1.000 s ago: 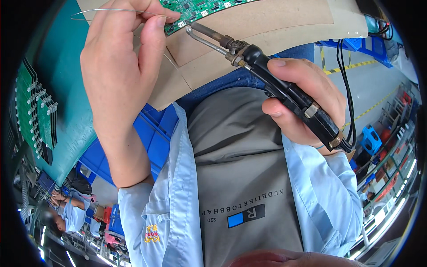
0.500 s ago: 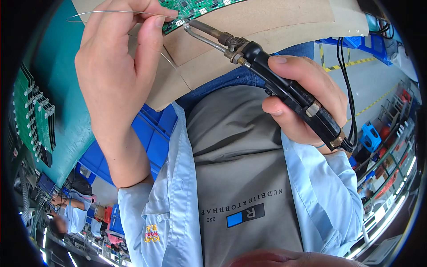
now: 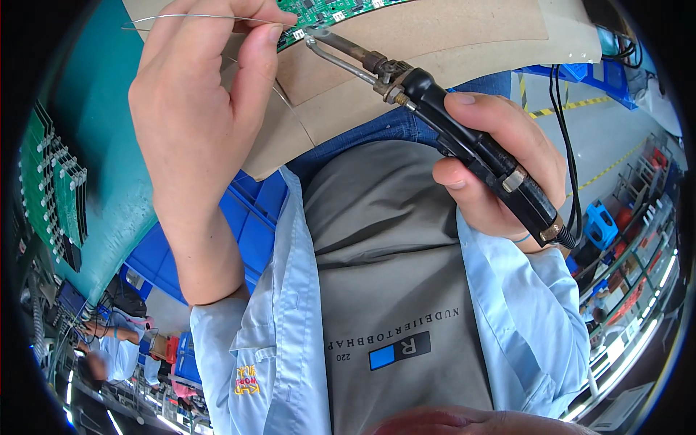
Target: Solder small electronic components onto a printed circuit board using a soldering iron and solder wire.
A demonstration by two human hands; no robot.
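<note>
My left hand (image 3: 199, 109) pinches a thin silvery solder wire (image 3: 192, 15) between thumb and forefinger; its looped length trails off to the left. Gripped in my right hand (image 3: 511, 141) is a black soldering iron (image 3: 428, 93) with a bent metal tube alongside its barrel. The iron's tip meets the near edge of a green circuit board (image 3: 319, 9), close to a small white connector (image 3: 299, 34). The wire's working end lies by my left fingertips, and whether it touches the tip cannot be made out. The frame's upper edge cuts off much of the board.
Brown cardboard (image 3: 435, 47) lies under the board, over my lap. At the left, several green circuit boards (image 3: 54, 181) stand on a teal mat (image 3: 109, 196). A blue crate (image 3: 170, 254) sits below. Black cables (image 3: 573, 152) hang from the iron. Another person (image 3: 123, 348) is at lower left.
My left hand and the solder wire have shifted slightly right. The iron's tip has also moved a little right and down along the board's edge. Both grips stay the same.
</note>
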